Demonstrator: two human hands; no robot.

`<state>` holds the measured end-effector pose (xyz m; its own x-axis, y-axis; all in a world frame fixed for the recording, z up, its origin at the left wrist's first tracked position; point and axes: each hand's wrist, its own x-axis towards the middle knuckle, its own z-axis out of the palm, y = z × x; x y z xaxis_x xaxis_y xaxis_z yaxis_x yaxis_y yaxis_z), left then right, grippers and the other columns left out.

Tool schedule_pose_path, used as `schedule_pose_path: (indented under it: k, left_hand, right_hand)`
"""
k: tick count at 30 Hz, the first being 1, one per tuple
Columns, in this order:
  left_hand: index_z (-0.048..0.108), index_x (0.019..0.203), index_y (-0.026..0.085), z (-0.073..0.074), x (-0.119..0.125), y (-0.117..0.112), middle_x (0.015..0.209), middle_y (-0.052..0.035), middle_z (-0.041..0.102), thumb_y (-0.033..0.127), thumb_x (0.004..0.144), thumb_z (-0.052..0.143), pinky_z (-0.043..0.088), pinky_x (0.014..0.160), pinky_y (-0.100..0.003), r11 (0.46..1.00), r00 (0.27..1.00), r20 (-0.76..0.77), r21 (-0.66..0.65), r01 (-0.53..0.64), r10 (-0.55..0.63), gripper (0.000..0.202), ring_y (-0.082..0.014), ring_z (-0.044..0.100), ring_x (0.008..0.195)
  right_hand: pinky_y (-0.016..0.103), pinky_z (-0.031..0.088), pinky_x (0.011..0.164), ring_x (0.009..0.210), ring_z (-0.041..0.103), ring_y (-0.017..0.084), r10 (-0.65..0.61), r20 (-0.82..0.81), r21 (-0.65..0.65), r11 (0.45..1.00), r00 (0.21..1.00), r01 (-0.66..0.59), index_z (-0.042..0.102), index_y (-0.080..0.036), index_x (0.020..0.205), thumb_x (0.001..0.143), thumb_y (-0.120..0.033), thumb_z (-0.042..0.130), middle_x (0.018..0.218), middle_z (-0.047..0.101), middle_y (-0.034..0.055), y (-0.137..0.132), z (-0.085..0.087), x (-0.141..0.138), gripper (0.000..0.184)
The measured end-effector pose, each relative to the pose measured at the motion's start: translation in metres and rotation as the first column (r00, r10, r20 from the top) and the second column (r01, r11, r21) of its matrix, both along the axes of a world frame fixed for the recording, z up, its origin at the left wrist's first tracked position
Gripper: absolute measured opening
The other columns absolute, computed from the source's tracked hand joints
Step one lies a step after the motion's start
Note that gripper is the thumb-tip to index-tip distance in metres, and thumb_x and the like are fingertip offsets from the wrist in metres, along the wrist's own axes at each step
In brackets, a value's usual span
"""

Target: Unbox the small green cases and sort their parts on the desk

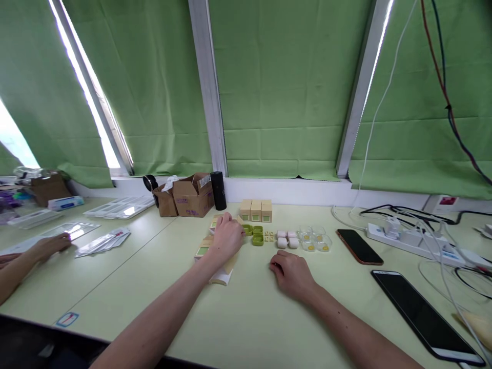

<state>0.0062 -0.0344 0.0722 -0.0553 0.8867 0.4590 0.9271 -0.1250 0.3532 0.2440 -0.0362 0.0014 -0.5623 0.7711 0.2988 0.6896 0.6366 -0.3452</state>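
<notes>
My left hand (227,237) reaches over the left end of the row of small parts, fingers drawn together at the edge of a small green square container (247,229). Two more green containers (258,239) stand beside it. Under and around this hand lie flattened tan cartons (202,250) with green labels, partly hidden by it. My right hand (292,272) rests on the table with its fingers curled in, nothing visible in them. In front of it sit small yellowish pieces (269,236), white-pink rounded blocks (287,239) and clear cups with yellow bits (315,239).
Three tan boxes (255,210) stand behind the parts. A cardboard box (193,195) and black cylinder (218,190) are at the back left. Two phones (359,246) and a power strip (413,243) with cables lie right. At far left is another person's hand (52,245) beside plastic sleeves (103,242).
</notes>
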Motion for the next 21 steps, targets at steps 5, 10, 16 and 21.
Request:
schedule_pose_path:
  k: [5, 10, 16, 21]
  left_hand:
    - [0.074, 0.062, 0.02, -0.009, 0.002, 0.006, 0.073, -0.0212, 0.069, 0.02, 0.084, 0.061, 0.029, 0.093, -0.051, 0.997, 0.97, -0.242, -0.073, -0.015, -0.003, 0.026, -0.0393, 0.046, 0.107]
    - [0.077, 0.07, 0.019, -0.016, 0.003, 0.012, 0.077, -0.0236, 0.071, 0.017, 0.081, 0.061, 0.027, 0.095, -0.052, 0.993, 0.939, -0.345, -0.116, -0.035, -0.007, 0.02, -0.0401, 0.045, 0.108]
    - [0.076, 0.075, 0.021, -0.021, 0.002, 0.016, 0.08, -0.0217, 0.072, 0.016, 0.081, 0.062, 0.027, 0.094, -0.05, 0.987, 0.918, -0.396, -0.15, -0.056, -0.008, 0.016, -0.0388, 0.044, 0.109]
    - [0.076, 0.074, 0.019, -0.024, 0.002, 0.019, 0.081, -0.0234, 0.071, 0.016, 0.081, 0.064, 0.026, 0.091, -0.049, 0.984, 0.917, -0.398, -0.168, -0.059, -0.013, 0.014, -0.0393, 0.046, 0.11]
  right_hand:
    - [0.027, 0.033, 0.065, 0.085, 0.067, 0.016, -0.006, 0.009, -0.004, 1.0, 1.0, 0.006, 0.074, -0.023, 0.091, 0.096, -0.018, 0.057, 0.095, 0.074, 0.002, -0.001, 0.002, 0.0, 0.018]
    - [0.027, 0.032, 0.065, 0.084, 0.067, 0.016, 0.001, 0.0, 0.006, 1.0, 1.0, -0.001, 0.073, -0.024, 0.091, 0.096, -0.018, 0.056, 0.095, 0.074, 0.0014, 0.0, 0.0, 0.001, 0.019]
    - [0.027, 0.033, 0.066, 0.085, 0.067, 0.016, -0.007, 0.012, -0.002, 1.0, 1.0, 0.007, 0.073, -0.024, 0.092, 0.096, -0.018, 0.056, 0.095, 0.074, 0.0017, 0.001, -0.002, 0.001, 0.019]
    - [0.027, 0.033, 0.065, 0.086, 0.068, 0.016, -0.005, 0.014, -0.001, 1.0, 1.0, 0.005, 0.073, -0.024, 0.092, 0.095, -0.017, 0.057, 0.095, 0.074, 0.0007, 0.0, 0.0, 0.0, 0.018]
